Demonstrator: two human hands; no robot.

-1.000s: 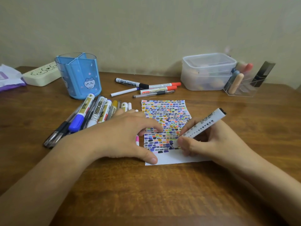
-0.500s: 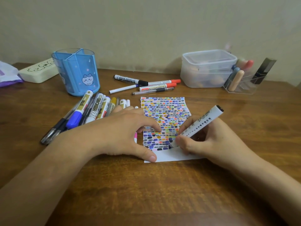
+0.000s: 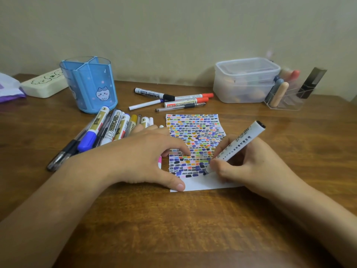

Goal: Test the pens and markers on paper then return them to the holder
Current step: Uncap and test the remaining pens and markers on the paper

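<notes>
A sheet of paper (image 3: 195, 130) covered in rows of small coloured marks lies on the wooden table (image 3: 173, 229). My right hand (image 3: 251, 163) grips a white marker (image 3: 237, 144), its dark tip touching the paper's bare bottom strip. My left hand (image 3: 143, 155) presses the paper's left edge with spread fingers and thumb. A pile of several pens and markers (image 3: 108, 128) lies left of the paper, partly under my left hand. More markers (image 3: 173, 99) lie behind the paper. The blue holder (image 3: 90, 86) with a cat picture stands at the back left, nothing visible in it.
A clear lidded plastic box (image 3: 245, 80) and a clear organiser (image 3: 286, 95) with a few items stand at the back right. A cream case (image 3: 44, 84) and a purple-white bag (image 3: 9, 89) sit at the far left. The wall runs close behind.
The marker tip has shifted slightly right along the bottom row of marks, and a new dark mark shows under it. My left hand stays pressed on the paper.
</notes>
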